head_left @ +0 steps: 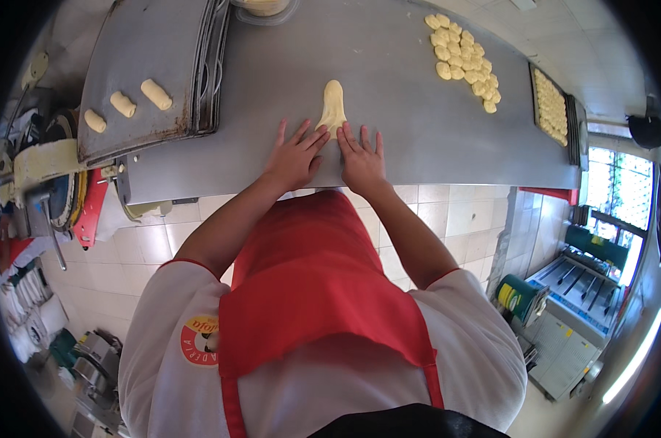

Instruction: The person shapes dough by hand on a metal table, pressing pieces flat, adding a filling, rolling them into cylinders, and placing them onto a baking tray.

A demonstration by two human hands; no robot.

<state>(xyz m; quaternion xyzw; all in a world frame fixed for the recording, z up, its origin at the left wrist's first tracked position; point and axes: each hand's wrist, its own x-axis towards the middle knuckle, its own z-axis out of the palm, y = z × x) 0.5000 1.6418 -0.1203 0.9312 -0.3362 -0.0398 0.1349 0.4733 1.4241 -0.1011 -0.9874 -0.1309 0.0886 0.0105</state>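
A flattened, elongated piece of pale yellow dough [333, 102] lies on the grey metal table [272, 80], its narrow rounded end pointing away from me. My left hand [295, 157] lies on its near left edge with the fingers stretched and spread. On the near right edge rests my right hand [362, 155], fingers likewise extended and apart. Both sets of fingertips touch the dough's wider near end, and part of that end is hidden under them. Neither hand is closed around anything.
At the left, stacked dark baking trays [140, 58] carry 3 rolled dough pieces [156, 94]. Several dough balls [465, 58] cluster at the far right of the table. Beyond them stands another tray [551, 108] filled with dough pieces. A clear plastic container [266, 10] sits at the far edge.
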